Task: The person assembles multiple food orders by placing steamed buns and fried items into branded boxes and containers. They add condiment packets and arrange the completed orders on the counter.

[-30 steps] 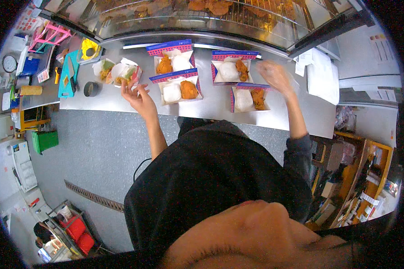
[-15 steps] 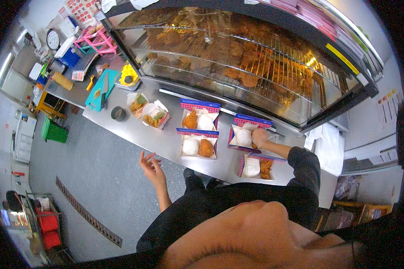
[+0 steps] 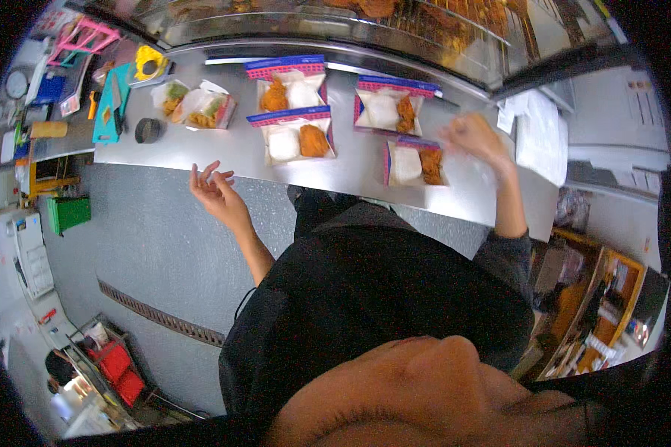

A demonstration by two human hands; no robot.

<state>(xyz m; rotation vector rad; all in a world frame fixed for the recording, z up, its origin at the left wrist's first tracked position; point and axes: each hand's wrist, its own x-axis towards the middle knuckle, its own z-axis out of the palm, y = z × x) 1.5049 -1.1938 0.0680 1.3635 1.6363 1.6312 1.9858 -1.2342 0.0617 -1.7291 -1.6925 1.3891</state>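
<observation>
My right hand (image 3: pixel 476 138), smeared by motion, is over the steel counter (image 3: pixel 231 160), right of the boxes; its fingers cannot be made out. Nearest to it are a back right box (image 3: pixel 399 86) and a front right box (image 3: pixel 387 165), each holding a white wrapped bundle (image 3: pixel 382 112) and a piece of fried chicken (image 3: pixel 431 166). Two similar open boxes, a back left one (image 3: pixel 285 65) and a front left one (image 3: pixel 289 116), stand further left with the same contents. My left hand (image 3: pixel 218 195) hovers empty beyond the counter's near edge, fingers apart.
Left on the counter are two small food cartons (image 3: pixel 221 113), a dark round cup (image 3: pixel 147 131) and a teal cutting board (image 3: pixel 112 104) with a knife (image 3: pixel 118 112). A glass warming cabinet (image 3: pixel 335 33) runs along the back. White paper sheets (image 3: pixel 542 138) lie at the right end.
My right hand has come out of the back right box and moved right; fried chicken now shows there. My left hand stays spread in the air. The whole view has tilted down.
</observation>
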